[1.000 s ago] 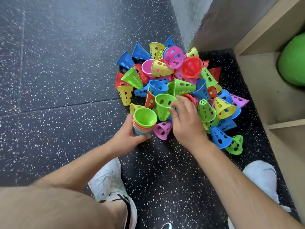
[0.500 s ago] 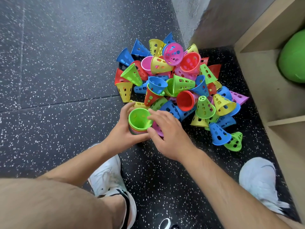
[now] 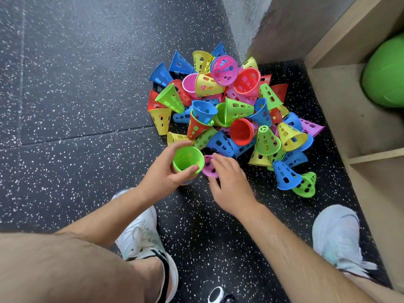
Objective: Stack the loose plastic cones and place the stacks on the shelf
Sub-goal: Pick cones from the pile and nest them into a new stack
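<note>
Now we are crouched over the dark speckled floor (image 3: 76, 84), looking down at our two hands. Our left hand (image 3: 166, 171) holds the stack (image 3: 185, 179) of cones. The fingers wrap around its far side and the thumb presses on the near rim. A green cone (image 3: 188, 158) sits on top of the stack with its wide mouth facing up at us. Under it we can see only thin bits of other colours, so we cannot tell how many cones are in there.

Our right hand (image 3: 229, 180) is just beside the stack. Its fingers curl over a pink cone (image 3: 208, 166) lying on its side on the floor, and the thumb sits at the cone's lower rim, so it pinches the pink cone. The pink cone touches the stack.

Behind the hands is the big pile (image 3: 238, 110) of loose cones. They are blue, red, yellow, green and pink, all with little holes. Some stand up and some lie tipped over.

On the right stands the wooden shelf (image 3: 341, 101). A green ball (image 3: 384, 73) rests in its upper space. We see no cones on the parts of the shelf that show.

Our white shoes (image 3: 140, 232) are at the bottom, one under each arm.
</note>
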A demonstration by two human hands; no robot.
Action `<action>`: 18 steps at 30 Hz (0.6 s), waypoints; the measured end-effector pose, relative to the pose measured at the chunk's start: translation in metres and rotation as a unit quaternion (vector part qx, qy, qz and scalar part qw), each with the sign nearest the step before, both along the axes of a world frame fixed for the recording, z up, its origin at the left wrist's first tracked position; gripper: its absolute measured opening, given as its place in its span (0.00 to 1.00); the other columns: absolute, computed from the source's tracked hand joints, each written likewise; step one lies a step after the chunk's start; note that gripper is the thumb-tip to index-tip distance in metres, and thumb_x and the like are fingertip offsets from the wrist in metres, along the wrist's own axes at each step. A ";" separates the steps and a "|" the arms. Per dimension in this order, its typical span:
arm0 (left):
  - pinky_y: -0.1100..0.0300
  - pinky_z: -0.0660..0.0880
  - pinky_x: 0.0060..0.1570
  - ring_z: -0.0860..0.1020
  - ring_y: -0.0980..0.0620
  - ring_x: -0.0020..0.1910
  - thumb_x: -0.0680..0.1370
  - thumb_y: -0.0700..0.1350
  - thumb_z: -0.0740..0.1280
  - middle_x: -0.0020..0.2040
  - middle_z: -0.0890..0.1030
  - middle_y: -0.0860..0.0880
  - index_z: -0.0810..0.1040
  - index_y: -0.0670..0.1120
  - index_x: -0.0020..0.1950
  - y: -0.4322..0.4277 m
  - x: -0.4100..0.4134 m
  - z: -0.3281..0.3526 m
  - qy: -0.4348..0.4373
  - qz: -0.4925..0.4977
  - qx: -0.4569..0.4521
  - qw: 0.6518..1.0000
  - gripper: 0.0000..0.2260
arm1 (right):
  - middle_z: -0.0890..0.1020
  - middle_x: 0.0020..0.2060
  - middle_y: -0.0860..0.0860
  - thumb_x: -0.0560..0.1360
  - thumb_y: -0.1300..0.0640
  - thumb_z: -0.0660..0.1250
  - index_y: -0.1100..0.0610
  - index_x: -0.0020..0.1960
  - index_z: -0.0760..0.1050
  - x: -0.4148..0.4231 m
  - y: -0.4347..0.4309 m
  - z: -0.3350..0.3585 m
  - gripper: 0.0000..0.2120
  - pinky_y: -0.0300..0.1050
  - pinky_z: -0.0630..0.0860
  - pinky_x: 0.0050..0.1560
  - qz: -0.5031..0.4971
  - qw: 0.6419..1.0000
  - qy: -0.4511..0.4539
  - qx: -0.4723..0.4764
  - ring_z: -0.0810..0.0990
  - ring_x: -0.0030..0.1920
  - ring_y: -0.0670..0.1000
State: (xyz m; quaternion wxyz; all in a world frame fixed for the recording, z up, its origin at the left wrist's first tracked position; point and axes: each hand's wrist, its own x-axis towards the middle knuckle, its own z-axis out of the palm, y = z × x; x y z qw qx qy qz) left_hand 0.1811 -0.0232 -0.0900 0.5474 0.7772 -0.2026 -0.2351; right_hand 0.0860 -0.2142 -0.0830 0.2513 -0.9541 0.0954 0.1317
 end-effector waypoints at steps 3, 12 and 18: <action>0.63 0.72 0.64 0.77 0.58 0.65 0.72 0.63 0.72 0.69 0.76 0.55 0.71 0.59 0.71 0.000 0.001 -0.002 0.008 -0.001 -0.002 1.000 0.29 | 0.67 0.73 0.48 0.80 0.43 0.63 0.57 0.75 0.66 0.004 -0.002 0.006 0.29 0.48 0.62 0.75 -0.066 0.996 -0.062 0.016 0.62 0.74 0.47; 0.74 0.68 0.62 0.72 0.64 0.69 0.68 0.70 0.74 0.71 0.72 0.60 0.68 0.60 0.73 0.005 0.005 0.003 0.004 -0.034 0.006 0.999 0.37 | 0.78 0.54 0.51 0.69 0.39 0.74 0.60 0.59 0.76 0.033 -0.009 0.053 0.29 0.42 0.75 0.57 -0.227 0.918 -0.305 0.115 0.77 0.55 0.50; 0.75 0.67 0.60 0.73 0.68 0.66 0.66 0.70 0.75 0.68 0.75 0.60 0.68 0.57 0.74 0.005 0.007 0.007 -0.005 -0.032 0.008 0.999 0.41 | 0.78 0.57 0.48 0.70 0.37 0.71 0.55 0.67 0.74 0.041 0.007 0.075 0.33 0.41 0.75 0.59 -0.128 0.959 -0.213 0.137 0.77 0.57 0.46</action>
